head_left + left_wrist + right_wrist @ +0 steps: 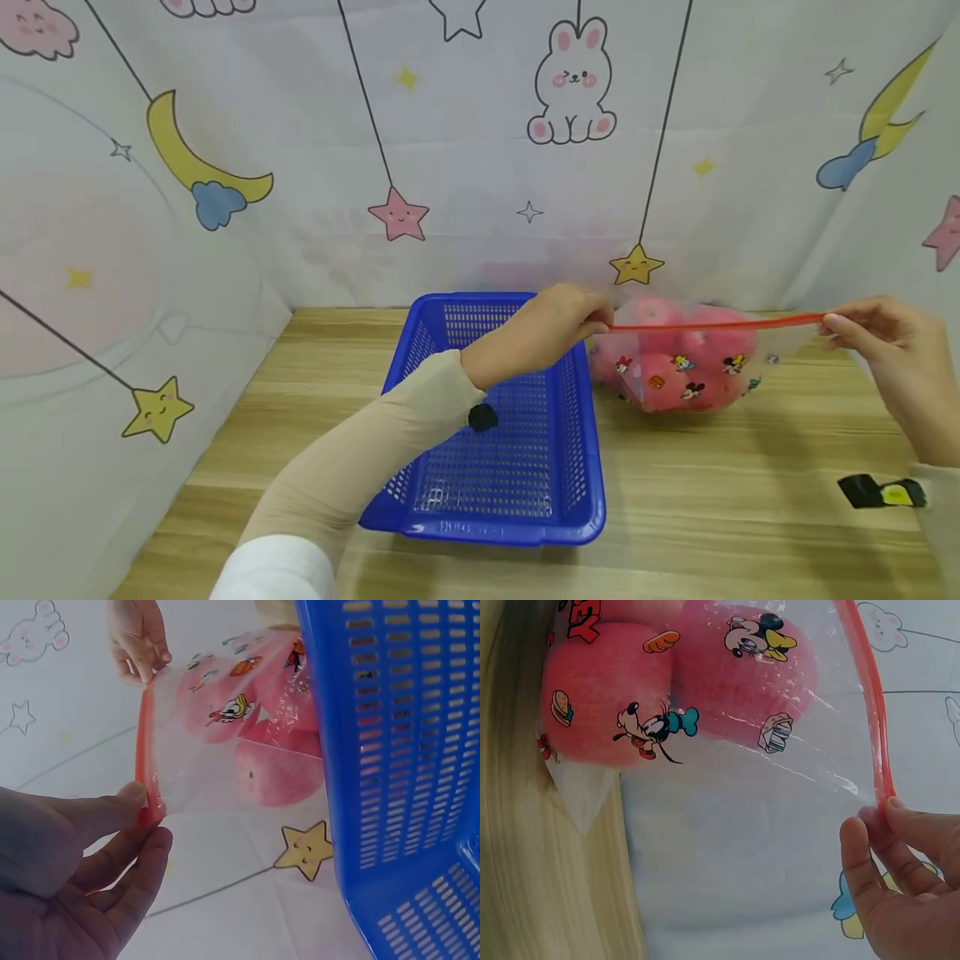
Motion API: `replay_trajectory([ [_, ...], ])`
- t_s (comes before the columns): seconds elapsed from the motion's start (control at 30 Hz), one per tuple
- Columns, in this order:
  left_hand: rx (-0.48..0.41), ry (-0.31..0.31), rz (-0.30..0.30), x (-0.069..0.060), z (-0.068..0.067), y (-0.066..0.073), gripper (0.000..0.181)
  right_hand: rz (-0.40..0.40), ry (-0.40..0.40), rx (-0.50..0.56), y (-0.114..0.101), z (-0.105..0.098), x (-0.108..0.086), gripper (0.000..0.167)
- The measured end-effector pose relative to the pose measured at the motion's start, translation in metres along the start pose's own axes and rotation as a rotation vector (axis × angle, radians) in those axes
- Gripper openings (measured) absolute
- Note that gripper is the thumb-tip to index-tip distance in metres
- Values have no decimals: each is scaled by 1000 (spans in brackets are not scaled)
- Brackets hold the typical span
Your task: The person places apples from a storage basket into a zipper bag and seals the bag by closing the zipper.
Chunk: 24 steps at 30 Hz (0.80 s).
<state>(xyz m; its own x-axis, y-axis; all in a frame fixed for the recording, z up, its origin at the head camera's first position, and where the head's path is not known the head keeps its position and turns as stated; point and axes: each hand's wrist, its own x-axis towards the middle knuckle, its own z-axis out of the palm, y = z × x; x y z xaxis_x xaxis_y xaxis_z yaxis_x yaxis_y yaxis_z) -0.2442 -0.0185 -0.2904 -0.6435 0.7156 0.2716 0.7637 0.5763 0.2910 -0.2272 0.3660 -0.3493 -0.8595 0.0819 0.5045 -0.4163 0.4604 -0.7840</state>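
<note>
A clear zip bag [693, 392] printed with cartoon characters stands on the table right of the blue basket [592, 467]. Inside it are several round pink fruits [277, 776], which look like peaches or apples. Along the top runs a red zip strip [712, 323], stretched taut between both hands. My left hand [562, 321] pinches its left end between thumb and fingers, the arm reaching over the basket. At the other end, my right hand [907, 870] pinches the corner of the strip with thumb and index finger. The strip looks pressed together along its length.
The perforated blue basket holds nothing that I can see and sits left of the bag. Light wood tabletop [675, 517] lies in front. A white curtain [480, 167] with printed rabbits, stars and moons hangs close behind the bag and at both sides.
</note>
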Motion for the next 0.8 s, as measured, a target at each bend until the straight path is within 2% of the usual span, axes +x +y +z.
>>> replay_trajectory([
  [0.13, 18, -43, 26, -6, 5, 9, 6, 38, -53, -79, 8, -8, -15, 8],
  [0.3, 58, -50, 89, -13, 11, 16, 4, 67, -111, -147, 15, -16, -30, 10],
  [0.5, 69, -70, 118, -21, 19, 23, 3, 35, -157, -148, 21, -22, -42, 8],
  [0.63, 87, -82, 133, -24, 23, 26, 2, 7, -186, -109, 25, -26, -49, 12],
  [0.8, 119, -132, 146, -29, 27, 32, 3, -42, -241, -105, 27, -34, -61, 14],
])
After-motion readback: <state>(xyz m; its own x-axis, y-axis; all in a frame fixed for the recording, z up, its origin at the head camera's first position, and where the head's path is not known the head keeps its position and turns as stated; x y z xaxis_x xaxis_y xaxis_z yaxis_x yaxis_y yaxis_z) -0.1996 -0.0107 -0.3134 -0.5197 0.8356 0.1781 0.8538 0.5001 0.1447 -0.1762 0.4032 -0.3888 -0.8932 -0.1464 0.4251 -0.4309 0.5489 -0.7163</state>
